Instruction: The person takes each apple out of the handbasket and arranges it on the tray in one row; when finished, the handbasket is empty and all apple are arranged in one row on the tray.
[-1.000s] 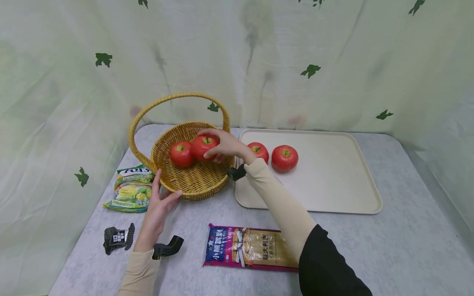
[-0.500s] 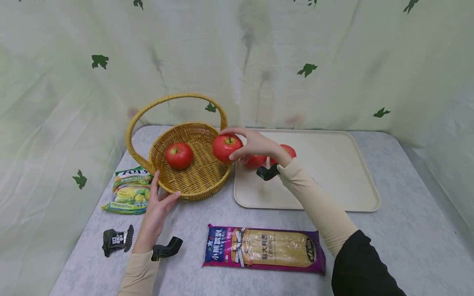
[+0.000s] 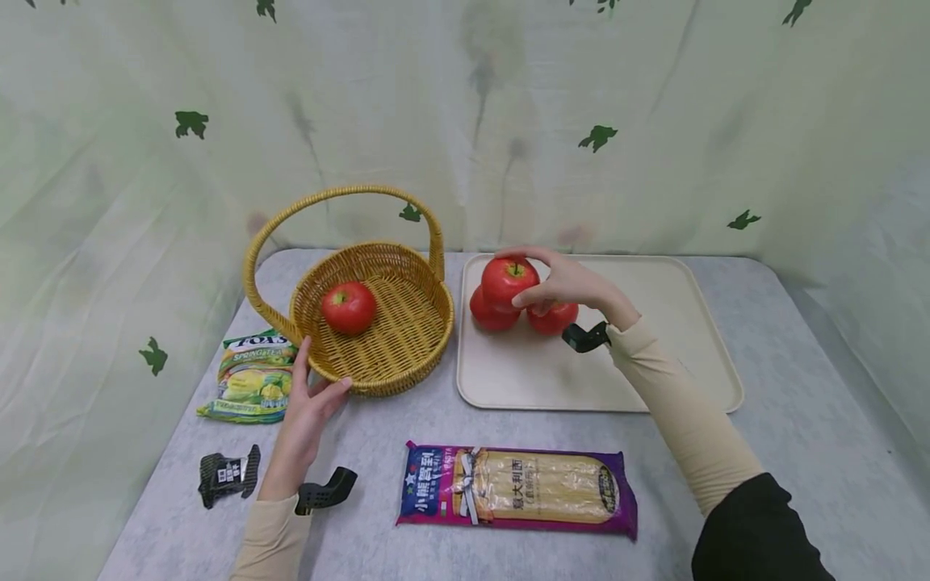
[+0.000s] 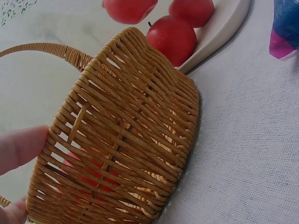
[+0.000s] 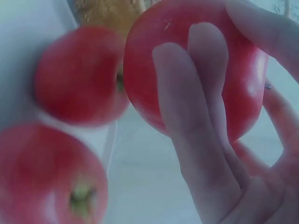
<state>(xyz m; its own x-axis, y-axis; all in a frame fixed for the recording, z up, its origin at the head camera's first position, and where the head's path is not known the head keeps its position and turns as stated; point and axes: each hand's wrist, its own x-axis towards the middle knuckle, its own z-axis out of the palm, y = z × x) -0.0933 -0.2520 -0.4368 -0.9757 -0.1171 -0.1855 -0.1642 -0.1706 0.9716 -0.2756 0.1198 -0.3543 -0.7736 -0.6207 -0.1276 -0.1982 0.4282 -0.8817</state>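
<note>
My right hand [image 3: 576, 282] grips a red apple [image 3: 507, 282], fingers and thumb curled round its sides. It is held up over the left part of the cream tray [image 3: 596, 383], in front of two more apples, a left one [image 3: 492, 318] and a right one [image 3: 554, 320]. My left hand [image 3: 307, 415] touches the near-left rim of the yellow wicker basket [image 3: 395, 371] with thumb and finger extended. One apple [image 3: 349, 308] sits inside the basket, and its red shows through the weave in the left wrist view.
The basket's tall arched handle [image 3: 341, 191] stands up at its back. A green snack bag [image 3: 254, 379] lies left of the basket, with a small black packet [image 3: 228, 476] nearer. A pack of pasta [image 3: 519, 491] lies at the front. A patterned curtain [image 3: 407, 105] hangs behind the table.
My right hand has carried the apple out of the basket and rightward over the tray. The left hand stays at the basket rim.
</note>
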